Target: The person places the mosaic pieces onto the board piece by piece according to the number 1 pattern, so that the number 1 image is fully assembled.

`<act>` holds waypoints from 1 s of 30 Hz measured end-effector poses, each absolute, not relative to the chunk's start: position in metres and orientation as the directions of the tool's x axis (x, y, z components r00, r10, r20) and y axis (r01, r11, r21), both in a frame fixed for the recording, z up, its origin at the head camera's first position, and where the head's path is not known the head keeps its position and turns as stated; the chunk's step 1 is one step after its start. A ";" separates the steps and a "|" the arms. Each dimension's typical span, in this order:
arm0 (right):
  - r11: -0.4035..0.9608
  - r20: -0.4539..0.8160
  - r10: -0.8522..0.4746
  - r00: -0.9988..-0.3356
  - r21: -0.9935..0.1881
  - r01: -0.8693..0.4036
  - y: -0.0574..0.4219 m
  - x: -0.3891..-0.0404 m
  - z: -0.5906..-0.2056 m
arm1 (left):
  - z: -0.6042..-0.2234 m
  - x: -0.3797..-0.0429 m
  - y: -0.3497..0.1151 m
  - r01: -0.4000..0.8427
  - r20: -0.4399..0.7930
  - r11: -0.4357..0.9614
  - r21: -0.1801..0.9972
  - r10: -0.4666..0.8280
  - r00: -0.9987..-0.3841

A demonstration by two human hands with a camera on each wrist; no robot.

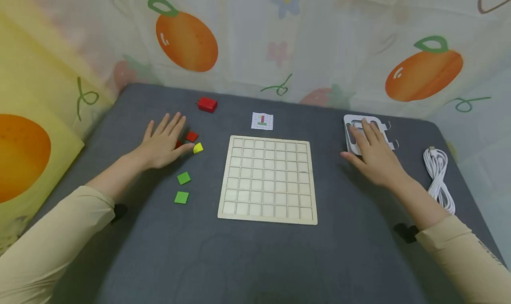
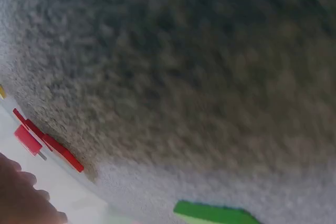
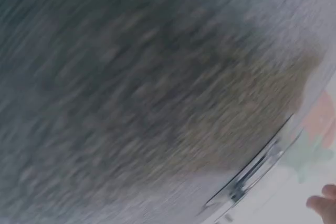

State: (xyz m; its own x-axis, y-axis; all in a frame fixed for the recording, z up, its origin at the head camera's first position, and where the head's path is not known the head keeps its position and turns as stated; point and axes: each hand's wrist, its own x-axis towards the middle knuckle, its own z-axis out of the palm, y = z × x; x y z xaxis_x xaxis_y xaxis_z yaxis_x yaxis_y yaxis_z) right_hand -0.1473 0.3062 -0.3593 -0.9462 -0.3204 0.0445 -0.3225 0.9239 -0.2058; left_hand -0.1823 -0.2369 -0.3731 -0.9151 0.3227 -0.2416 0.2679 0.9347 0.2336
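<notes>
My left hand (image 1: 161, 146) is spread with straight fingers at the left of the table, palm down. By its thumb lie a yellow rounded piece (image 1: 198, 148) and a red square tile (image 1: 192, 136); another red tile (image 1: 178, 144) is partly hidden by the hand. Two green tiles (image 1: 183, 178) lie nearer. Fingers extended, my right hand (image 1: 375, 155) overlaps a white flat holder with metal hooks (image 1: 351, 135) in the head view. A pale wooden grid board (image 1: 268, 179) lies between the hands. In the left wrist view, a green tile (image 2: 210, 212) shows at the bottom edge.
Behind the board lies a small printed pattern card (image 1: 262, 121). A red block with thin prongs (image 1: 207, 104) is at the back left. A coiled white cable (image 1: 437, 175) lies near the right table edge. A printed curtain (image 1: 247, 37) hangs behind the table.
</notes>
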 end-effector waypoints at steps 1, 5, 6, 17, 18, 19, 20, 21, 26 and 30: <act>0.916 0.049 -0.332 -0.942 -0.224 -0.334 0.303 -0.147 -0.360 | -0.374 -0.182 -0.236 0.273 -0.233 0.930 0.244 0.330 -0.915; 0.883 0.045 -0.378 -0.925 -0.281 -0.375 0.289 -0.144 -0.363 | -0.375 -0.181 -0.232 0.322 -0.174 0.903 0.285 0.379 -0.909; 0.877 0.041 -0.390 -0.920 -0.288 -0.385 0.285 -0.143 -0.365 | -0.375 -0.180 -0.231 0.338 -0.153 0.893 0.295 0.394 -0.906; 0.838 -0.096 -0.503 -0.859 -0.296 -0.458 0.249 -0.136 -0.376 | -0.376 -0.178 -0.214 0.388 -0.055 0.852 0.351 0.433 -0.900; 0.836 -0.109 -0.511 -0.853 -0.295 -0.463 0.247 -0.135 -0.376 | -0.376 -0.178 -0.214 0.389 -0.059 0.850 0.355 0.436 -0.898; 0.833 -0.122 -0.517 -0.847 -0.297 -0.466 0.245 -0.134 -0.377 | -0.376 -0.177 -0.213 0.387 -0.064 0.849 0.359 0.436 -0.898; 0.831 -0.133 -0.524 -0.842 -0.298 -0.470 0.243 -0.134 -0.378 | -0.375 -0.177 -0.213 0.386 -0.067 0.848 0.363 0.437 -0.897; 0.828 -0.141 -0.530 -0.836 -0.298 -0.474 0.241 -0.134 -0.378 | -0.375 -0.177 -0.213 0.386 -0.065 0.846 0.368 0.438 -0.897; 0.818 -0.175 -0.552 -0.815 -0.304 -0.488 0.236 -0.135 -0.380 | -0.374 -0.176 -0.212 0.394 -0.062 0.840 0.373 0.446 -0.893; 0.819 -0.205 -0.558 -0.804 -0.290 -0.495 0.235 -0.135 -0.382 | -0.375 -0.178 -0.212 0.438 -0.054 0.830 0.347 0.483 -0.874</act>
State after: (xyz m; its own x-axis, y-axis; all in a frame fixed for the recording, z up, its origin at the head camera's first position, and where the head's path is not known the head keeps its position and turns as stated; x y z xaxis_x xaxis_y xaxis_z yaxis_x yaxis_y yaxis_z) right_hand -0.1347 0.2351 -0.3821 -0.8041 -0.5580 -0.2050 -0.4946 0.8193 -0.2899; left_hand -0.1776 -0.2118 -0.3752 -0.8737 0.4834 -0.0540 0.4376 0.8296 0.3467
